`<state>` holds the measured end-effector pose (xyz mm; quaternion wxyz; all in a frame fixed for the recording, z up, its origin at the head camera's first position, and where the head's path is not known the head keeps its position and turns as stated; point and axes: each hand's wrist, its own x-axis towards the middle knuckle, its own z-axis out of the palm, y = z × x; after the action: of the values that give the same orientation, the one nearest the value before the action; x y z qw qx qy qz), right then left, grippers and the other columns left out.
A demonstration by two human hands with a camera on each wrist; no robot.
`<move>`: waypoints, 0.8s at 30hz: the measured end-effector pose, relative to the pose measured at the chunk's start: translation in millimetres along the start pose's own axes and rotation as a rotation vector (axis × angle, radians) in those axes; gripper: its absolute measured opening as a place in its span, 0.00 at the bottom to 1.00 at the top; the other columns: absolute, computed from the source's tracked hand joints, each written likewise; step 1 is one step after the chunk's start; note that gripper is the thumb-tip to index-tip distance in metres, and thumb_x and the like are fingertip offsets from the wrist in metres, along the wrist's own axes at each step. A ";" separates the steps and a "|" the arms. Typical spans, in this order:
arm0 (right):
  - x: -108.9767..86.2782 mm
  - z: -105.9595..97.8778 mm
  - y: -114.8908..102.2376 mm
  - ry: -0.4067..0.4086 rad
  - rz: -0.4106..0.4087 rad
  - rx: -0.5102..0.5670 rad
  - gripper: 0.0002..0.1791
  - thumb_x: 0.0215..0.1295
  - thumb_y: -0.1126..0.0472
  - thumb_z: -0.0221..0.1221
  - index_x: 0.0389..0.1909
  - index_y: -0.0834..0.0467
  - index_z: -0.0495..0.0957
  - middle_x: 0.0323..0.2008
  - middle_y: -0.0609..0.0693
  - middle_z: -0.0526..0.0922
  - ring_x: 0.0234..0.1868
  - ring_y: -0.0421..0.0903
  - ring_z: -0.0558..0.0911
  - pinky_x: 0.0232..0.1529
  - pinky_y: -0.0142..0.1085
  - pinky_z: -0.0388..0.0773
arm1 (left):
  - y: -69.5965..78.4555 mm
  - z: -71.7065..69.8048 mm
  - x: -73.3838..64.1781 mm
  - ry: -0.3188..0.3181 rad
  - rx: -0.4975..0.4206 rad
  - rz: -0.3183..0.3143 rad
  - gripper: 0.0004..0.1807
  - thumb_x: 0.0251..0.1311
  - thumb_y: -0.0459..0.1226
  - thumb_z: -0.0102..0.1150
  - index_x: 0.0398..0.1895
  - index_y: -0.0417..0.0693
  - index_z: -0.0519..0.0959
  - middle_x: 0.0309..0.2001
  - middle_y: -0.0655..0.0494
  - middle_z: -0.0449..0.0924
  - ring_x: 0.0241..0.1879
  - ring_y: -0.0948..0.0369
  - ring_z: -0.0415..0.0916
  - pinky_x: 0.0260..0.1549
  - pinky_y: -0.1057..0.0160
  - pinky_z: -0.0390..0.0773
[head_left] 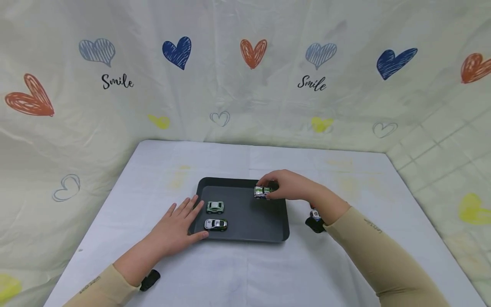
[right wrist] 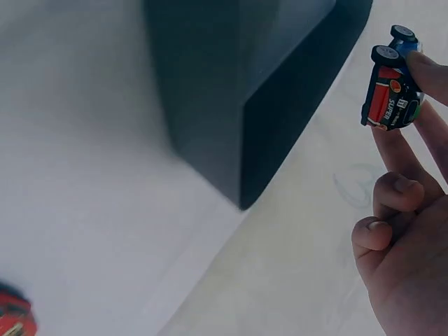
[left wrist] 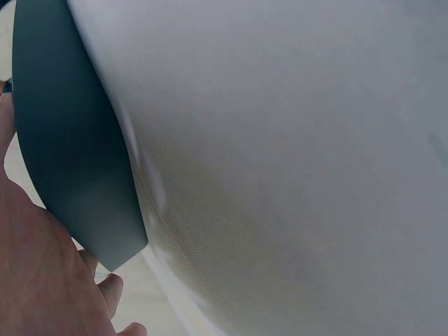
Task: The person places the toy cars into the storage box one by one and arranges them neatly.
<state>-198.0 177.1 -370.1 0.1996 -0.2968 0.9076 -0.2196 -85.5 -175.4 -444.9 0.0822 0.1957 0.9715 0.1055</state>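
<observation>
My right hand (head_left: 289, 184) pinches a small toy car (head_left: 261, 192) between thumb and fingers over the far right corner of a dark grey tray (head_left: 253, 221). In the right wrist view this toy car (right wrist: 393, 94) shows red, black and blue sides with dark wheels, its ring and little fingers curled below. My left hand (head_left: 174, 230) lies with spread, straight fingers along the tray's left edge. Inside the tray, close to those fingers, sit a pale green toy car (head_left: 215, 207) and, nearer me, a white and black toy car (head_left: 215, 224).
A red toy car (right wrist: 15, 315) lies on the white tablecloth (head_left: 245, 273) right of the tray, partly cut off in the right wrist view. Behind the table hangs a pale curtain (head_left: 215, 89) printed with hearts. A black wrist device (head_left: 150, 280) shows by the left sleeve.
</observation>
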 end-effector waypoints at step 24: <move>92.9 30.8 -59.5 -0.074 -0.105 -0.178 0.20 0.65 0.57 0.65 0.58 0.49 0.80 0.48 0.46 0.82 0.49 0.43 0.79 0.53 0.41 0.76 | -2.0 1.1 2.4 -0.021 0.022 -0.012 0.52 0.60 0.71 0.47 0.80 0.53 0.50 0.80 0.52 0.42 0.78 0.49 0.42 0.72 0.40 0.44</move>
<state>-225.1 67.0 -386.3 0.1940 -0.3685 0.8987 -0.1374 -88.1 -176.0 -446.8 0.0909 0.1917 0.9728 0.0924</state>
